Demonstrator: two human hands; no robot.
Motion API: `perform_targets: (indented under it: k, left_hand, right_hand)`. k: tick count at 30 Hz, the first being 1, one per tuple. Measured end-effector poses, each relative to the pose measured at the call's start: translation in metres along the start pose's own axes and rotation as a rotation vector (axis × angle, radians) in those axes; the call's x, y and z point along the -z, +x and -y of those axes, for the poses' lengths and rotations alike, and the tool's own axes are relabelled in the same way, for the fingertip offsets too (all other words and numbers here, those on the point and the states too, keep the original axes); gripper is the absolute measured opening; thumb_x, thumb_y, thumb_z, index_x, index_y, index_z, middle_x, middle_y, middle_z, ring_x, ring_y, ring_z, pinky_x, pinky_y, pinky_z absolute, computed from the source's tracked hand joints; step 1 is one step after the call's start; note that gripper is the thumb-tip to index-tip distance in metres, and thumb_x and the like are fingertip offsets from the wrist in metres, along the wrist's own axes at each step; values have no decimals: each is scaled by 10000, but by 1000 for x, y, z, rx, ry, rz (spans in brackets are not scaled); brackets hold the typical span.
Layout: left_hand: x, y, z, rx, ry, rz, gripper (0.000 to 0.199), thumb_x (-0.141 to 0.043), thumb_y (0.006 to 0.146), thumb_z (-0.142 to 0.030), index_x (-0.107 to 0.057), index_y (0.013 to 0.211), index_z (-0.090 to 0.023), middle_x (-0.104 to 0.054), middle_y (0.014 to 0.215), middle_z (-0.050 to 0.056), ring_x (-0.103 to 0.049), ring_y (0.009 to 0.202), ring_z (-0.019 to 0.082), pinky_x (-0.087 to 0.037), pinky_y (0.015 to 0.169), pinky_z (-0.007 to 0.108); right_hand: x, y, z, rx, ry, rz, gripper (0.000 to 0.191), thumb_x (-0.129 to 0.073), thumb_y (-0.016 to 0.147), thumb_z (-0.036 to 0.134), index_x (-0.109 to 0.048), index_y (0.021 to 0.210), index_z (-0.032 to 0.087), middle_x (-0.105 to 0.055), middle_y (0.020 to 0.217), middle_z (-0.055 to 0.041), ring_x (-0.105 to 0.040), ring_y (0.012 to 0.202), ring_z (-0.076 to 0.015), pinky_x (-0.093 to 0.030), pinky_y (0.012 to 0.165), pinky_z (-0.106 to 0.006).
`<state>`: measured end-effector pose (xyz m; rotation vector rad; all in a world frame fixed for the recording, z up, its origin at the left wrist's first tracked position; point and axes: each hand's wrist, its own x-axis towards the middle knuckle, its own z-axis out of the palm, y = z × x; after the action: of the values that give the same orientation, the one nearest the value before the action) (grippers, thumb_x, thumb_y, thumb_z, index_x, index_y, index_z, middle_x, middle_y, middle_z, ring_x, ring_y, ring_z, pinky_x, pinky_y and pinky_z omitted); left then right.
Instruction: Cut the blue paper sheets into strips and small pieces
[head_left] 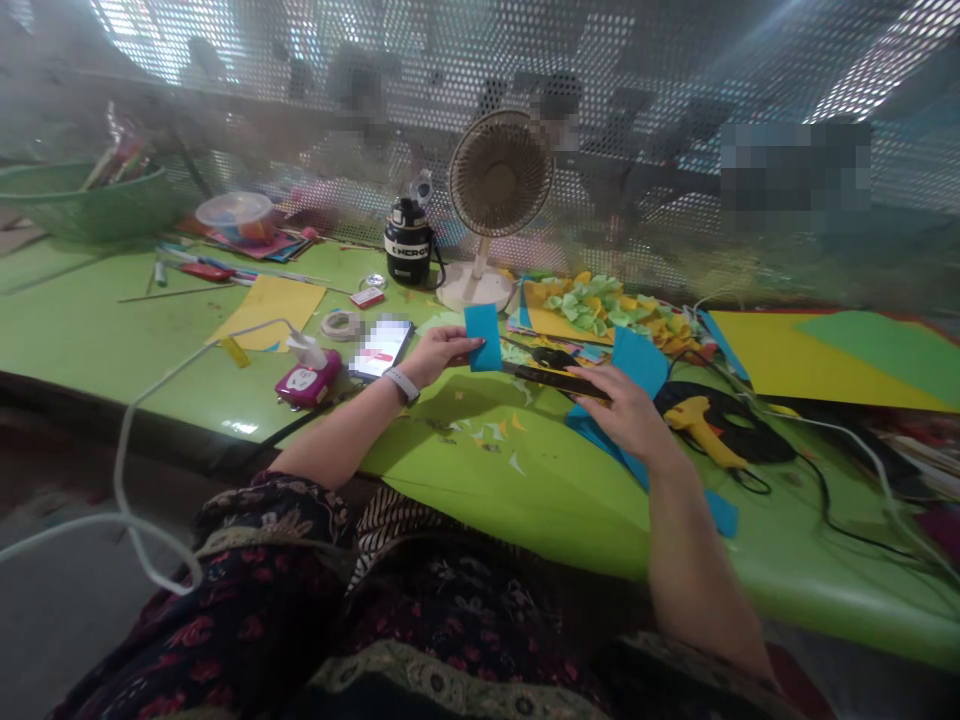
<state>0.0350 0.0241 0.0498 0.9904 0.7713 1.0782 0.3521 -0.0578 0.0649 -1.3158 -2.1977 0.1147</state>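
My left hand (442, 352) pinches a small rectangular piece of blue paper (482, 338) by its left edge, above the green table. To its right, my right hand (626, 410) has its fingers closed around the end of a long, dark, narrow tool (551, 377), whose exact kind I cannot make out. The tool's far end points at the blue piece's lower right corner; I cannot tell if they touch. Behind it lies a pair of black-handled scissors (553, 357). More blue paper (639, 362) lies beside and under my right hand. Small paper scraps (491, 432) are scattered between my forearms.
A yellow glue gun (705, 432) rests on a black round mat at right, with cables trailing. A fan (501, 175), a black jug (409, 243) and paper cuttings (600, 305) stand behind. Left are a phone (382, 348), tape roll (340, 325) and pink power adapter (308, 380).
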Motion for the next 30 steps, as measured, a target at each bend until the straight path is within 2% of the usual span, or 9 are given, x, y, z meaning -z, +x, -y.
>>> perform_targets:
  k: [6,14,18,25,30]
  left_hand:
    - [1,1,2,12,-11,12,453,-1003,535,-335,-726,823,-122,-754,810,35,-716,753,135,-600,817,305]
    - [3,3,4,18,-28,18,434,-1001,546,-313,-713,806,-119,-751,816,36,-707,746,128,-598,813,304]
    - [2,2,5,34,-18,24,405,-991,579,-296,-692,785,-115,-751,819,35,-710,745,119,-600,797,286]
    - [1,2,4,58,-45,22,482,-1021,485,-318,-656,727,-119,-744,784,25,-707,706,112,-601,747,261]
    - [1,1,3,61,-10,50,425,-986,598,-316,-648,769,-123,-731,786,20,-689,681,96,-590,714,253]
  right_hand:
    - [-7,2,2,0,-15,-2,441,-550,944,309,-662,1369,278,-678,1246,-117,-632,1202,-324,-489,1080,-541]
    - [-4,2,-1,-19,9,44,432,-568,934,321,-676,1351,279,-685,1248,-103,-631,1211,-317,-494,1077,-517]
    - [-10,3,-1,2,14,30,432,-560,944,318,-671,1360,287,-689,1239,-101,-634,1200,-316,-498,1067,-524]
    - [-14,4,0,37,37,-32,424,-566,938,298,-686,1344,279,-697,1213,-108,-650,1168,-318,-516,1049,-528]
    - [-11,3,-2,40,36,-32,421,-576,938,304,-690,1342,273,-698,1218,-110,-653,1173,-321,-520,1049,-525]
